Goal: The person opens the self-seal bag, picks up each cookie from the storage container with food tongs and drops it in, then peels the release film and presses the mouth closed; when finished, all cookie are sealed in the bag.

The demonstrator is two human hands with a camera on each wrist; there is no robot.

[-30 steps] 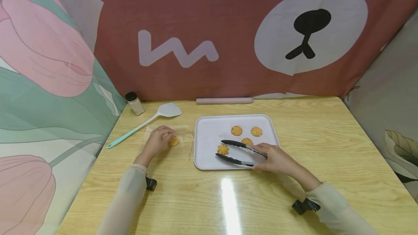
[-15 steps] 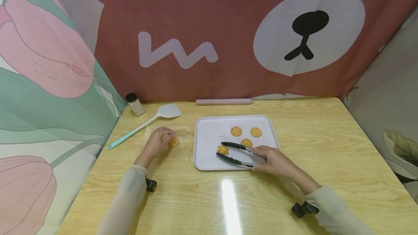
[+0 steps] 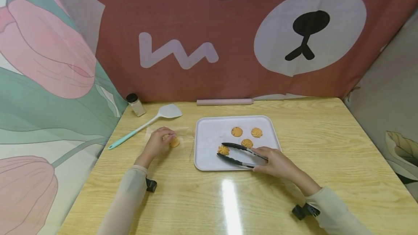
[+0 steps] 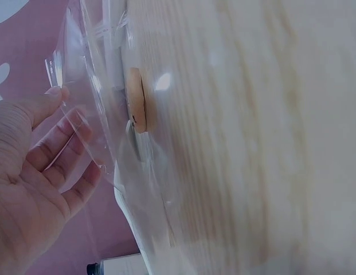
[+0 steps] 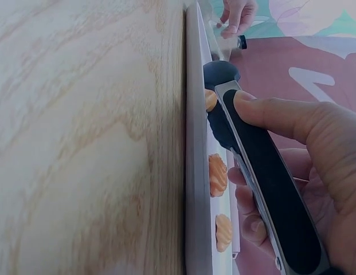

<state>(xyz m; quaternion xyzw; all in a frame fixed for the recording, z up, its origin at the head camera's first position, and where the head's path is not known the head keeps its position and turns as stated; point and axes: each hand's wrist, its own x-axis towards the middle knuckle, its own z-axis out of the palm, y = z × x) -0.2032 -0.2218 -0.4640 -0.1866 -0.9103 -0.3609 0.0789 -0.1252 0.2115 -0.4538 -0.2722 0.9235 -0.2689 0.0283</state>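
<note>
We pinch the edge of a clear bag [image 4: 80,71] with our left hand [image 3: 159,141], to the left of the tray [image 3: 204,128]. A round cookie [image 3: 175,141] shows through the bag. Our right hand [image 3: 275,161], at the front right part of the tray, grips the tongs [image 3: 230,160]. The tongs are spread, with a star cookie [image 3: 223,150] between their two ends, left of the tray's middle. We can't tell if they touch it. A flat cookie [image 3: 236,131] and two swirly cookies [image 3: 256,132] lie farther back and to the right on the tray. On the worktop [image 3: 316,130], we see a spatula [image 3: 169,111] and a jar [image 3: 136,107] left of the tray, toward the back, and a pink roll [image 3: 225,102] behind the tray.
</note>
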